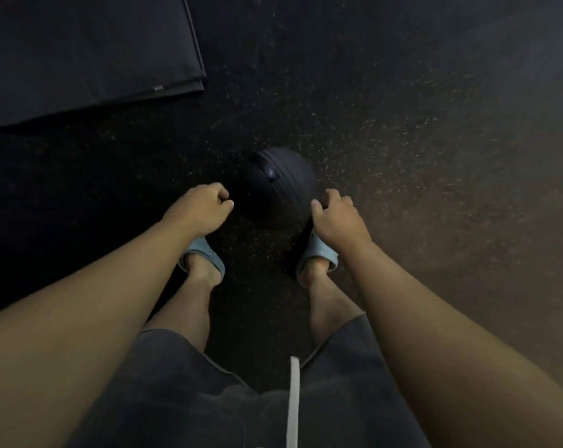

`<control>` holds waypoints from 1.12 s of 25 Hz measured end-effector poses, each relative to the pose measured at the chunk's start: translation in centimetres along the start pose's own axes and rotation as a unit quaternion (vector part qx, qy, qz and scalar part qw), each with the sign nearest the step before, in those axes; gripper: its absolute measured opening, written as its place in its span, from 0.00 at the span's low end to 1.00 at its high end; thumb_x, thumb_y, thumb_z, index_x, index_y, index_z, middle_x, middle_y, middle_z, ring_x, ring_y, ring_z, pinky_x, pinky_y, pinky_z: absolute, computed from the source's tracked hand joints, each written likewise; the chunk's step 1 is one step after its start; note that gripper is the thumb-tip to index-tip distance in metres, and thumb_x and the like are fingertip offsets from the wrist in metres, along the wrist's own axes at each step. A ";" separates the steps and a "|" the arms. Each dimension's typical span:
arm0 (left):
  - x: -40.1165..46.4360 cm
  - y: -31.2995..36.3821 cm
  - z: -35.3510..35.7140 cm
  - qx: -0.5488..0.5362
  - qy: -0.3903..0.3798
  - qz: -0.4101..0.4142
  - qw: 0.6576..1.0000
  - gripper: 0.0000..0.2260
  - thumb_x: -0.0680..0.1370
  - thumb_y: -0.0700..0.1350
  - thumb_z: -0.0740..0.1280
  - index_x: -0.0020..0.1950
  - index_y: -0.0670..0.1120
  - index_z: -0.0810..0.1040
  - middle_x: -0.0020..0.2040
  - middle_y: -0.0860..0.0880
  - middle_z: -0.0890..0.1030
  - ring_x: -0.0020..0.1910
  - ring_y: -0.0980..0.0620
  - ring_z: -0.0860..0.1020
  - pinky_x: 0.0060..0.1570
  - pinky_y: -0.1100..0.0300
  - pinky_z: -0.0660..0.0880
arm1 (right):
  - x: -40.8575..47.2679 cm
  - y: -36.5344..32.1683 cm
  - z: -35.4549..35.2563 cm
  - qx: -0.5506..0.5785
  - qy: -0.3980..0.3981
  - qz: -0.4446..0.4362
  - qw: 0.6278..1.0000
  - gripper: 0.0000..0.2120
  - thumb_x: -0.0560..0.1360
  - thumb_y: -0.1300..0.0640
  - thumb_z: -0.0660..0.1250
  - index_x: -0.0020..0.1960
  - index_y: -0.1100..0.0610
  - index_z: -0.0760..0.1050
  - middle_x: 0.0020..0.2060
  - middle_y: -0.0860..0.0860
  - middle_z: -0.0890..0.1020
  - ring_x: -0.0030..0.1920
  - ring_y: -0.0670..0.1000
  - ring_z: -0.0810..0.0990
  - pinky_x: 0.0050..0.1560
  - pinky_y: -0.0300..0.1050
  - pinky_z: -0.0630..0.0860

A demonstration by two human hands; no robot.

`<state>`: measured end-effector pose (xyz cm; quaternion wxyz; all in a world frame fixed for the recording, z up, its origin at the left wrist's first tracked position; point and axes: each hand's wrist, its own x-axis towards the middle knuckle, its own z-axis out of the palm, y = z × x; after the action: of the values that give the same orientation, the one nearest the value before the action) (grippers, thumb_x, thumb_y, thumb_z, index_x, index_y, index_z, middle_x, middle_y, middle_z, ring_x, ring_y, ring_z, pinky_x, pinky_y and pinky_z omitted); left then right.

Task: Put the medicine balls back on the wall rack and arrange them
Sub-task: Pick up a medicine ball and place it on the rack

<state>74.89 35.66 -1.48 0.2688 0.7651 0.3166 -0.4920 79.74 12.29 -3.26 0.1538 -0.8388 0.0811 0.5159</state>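
A black medicine ball (pixel 281 185) lies on the dark speckled floor just ahead of my feet. My right hand (pixel 336 218) rests against its lower right side, fingers curled on the surface. My left hand (pixel 201 206) hovers at the ball's left side with fingers curled in, and whether it touches the ball I cannot tell. The wall rack is out of view.
Folded black mats (pixel 89 56) lie on the floor at the upper left. My feet in light blue sandals (pixel 206 253) stand right behind the ball. Bare rubber floor (pixel 435 140) stretches to the right.
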 end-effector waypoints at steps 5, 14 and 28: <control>9.3 1.0 4.0 -0.150 0.038 -0.044 0.987 0.27 0.89 0.60 0.60 0.84 0.45 0.71 0.80 0.42 0.75 0.77 0.41 0.75 0.73 0.47 0.73 | 9.2 1.9 3.6 0.129 0.028 0.046 0.990 0.36 0.85 0.35 0.51 0.85 0.55 0.57 0.81 0.63 0.63 0.78 0.65 0.66 0.76 0.60 0.64; 22.4 1.3 9.6 -0.522 0.008 -0.144 0.841 0.55 0.60 0.79 0.72 0.83 0.55 0.73 0.80 0.47 0.78 0.76 0.39 0.77 0.80 0.36 0.70 | 23.3 3.7 9.4 0.492 -0.055 0.193 0.847 0.70 0.43 0.11 0.64 0.81 0.41 0.65 0.77 0.52 0.73 0.73 0.64 0.74 0.73 0.75 0.67; 7.1 1.2 -7.4 -0.689 0.052 0.002 0.723 0.54 0.50 0.78 0.81 0.74 0.58 0.83 0.69 0.47 0.87 0.66 0.39 0.86 0.71 0.38 0.79 | 2.3 -13.9 -7.4 0.428 0.072 -0.055 0.899 0.31 0.75 0.29 0.65 0.69 0.48 0.73 0.66 0.50 0.76 0.67 0.57 0.76 0.72 0.64 0.73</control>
<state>82.36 41.75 -5.13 0.7059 0.3940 0.5806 -0.0967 91.07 22.91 0.22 0.5195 -0.7303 0.2586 0.3605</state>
